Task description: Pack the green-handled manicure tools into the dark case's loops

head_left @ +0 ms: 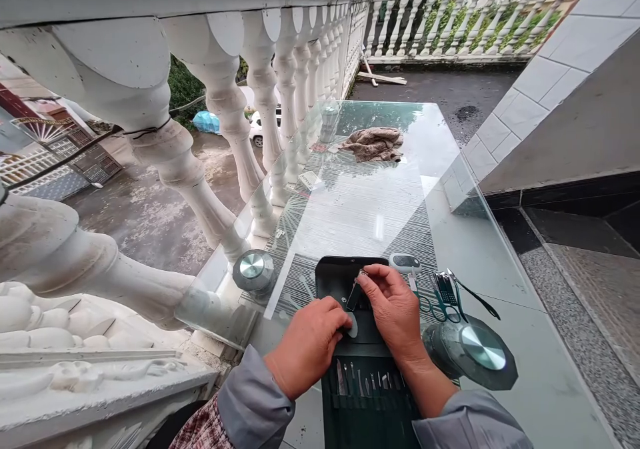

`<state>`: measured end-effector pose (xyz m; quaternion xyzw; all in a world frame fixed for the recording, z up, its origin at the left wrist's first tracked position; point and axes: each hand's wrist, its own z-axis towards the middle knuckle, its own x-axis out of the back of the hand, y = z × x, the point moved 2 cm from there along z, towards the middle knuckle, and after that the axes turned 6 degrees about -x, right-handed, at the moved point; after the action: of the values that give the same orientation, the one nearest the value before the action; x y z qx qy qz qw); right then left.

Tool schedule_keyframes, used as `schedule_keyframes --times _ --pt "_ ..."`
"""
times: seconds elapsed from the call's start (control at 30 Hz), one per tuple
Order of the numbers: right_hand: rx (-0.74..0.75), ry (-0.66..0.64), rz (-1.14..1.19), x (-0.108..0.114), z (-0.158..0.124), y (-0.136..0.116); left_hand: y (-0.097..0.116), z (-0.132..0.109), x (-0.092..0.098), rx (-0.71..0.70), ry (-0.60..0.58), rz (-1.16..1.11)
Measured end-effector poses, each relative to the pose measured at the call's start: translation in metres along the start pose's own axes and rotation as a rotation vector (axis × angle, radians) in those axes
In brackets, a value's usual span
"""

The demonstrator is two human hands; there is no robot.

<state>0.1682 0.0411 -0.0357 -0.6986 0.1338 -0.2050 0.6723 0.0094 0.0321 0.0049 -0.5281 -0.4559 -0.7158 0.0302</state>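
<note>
An unfolded dark manicure case (371,425) lies on the glass table, its lower panel holding a row of several slim metal tools (370,382). My right hand (397,312) pinches a small black nail clipper (354,297) with a shiny metal end, over the case's upper part. My left hand (313,342) is closed at the case's middle, fingertips at a pocket edge beside a pale oval patch (353,325); its thumb is partly hidden. Right of the case lie small scissors (440,311), a larger black-and-silver nail clipper (444,287) and a dark curved-handled tool (477,295).
A grey-white oval device (405,262) rests behind my right hand. Round metal-topped table supports (254,272) show through the glass table (370,195). A crumpled brown cloth (373,144) lies toward the far end. White balusters (233,122) line the left; a tiled wall (525,102) stands right.
</note>
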Motion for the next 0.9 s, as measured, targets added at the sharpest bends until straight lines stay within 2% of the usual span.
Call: schedule_keyframes --times 0.2,0.4,0.53,0.9 --pt "0.109 -0.102 -0.158 -0.005 0.000 0.000 0.000 0.000 -0.003 0.044 0.054 -0.016" --pt "0.250 -0.100 -0.276 -0.005 -0.002 -0.007 -0.004 0.005 -0.009 0.108 0.112 0.020" --pt "0.278 -0.112 -0.323 -0.007 -0.002 -0.005 -0.005 0.009 -0.011 0.152 0.168 0.071" --pt "0.443 -0.289 -0.478 -0.013 -0.005 0.000 -0.005 0.011 -0.013 0.166 0.206 0.080"
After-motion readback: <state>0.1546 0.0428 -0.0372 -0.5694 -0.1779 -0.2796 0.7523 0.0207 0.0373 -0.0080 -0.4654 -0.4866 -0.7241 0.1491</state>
